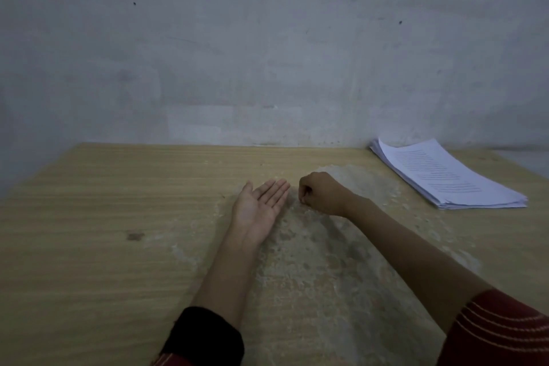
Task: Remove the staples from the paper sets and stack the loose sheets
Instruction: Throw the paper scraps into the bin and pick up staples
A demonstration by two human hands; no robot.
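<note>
Black cuff [205,336] nearest; left hand [255,206] lies open, palm-up, on bench [89,217]; right hand [319,194] beside it curled, hold unclear; papers [445,178] farther right.

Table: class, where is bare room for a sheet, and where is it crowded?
Bare: the table's left half, from its left edge to the left hand; a strip between the right hand and the paper stack. Crowded: the far right corner, under that stack.

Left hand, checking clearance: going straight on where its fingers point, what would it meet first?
Probably the wall, across bare table; the left hand seems to aim just past the right hand, but that margin is unclear.
</note>
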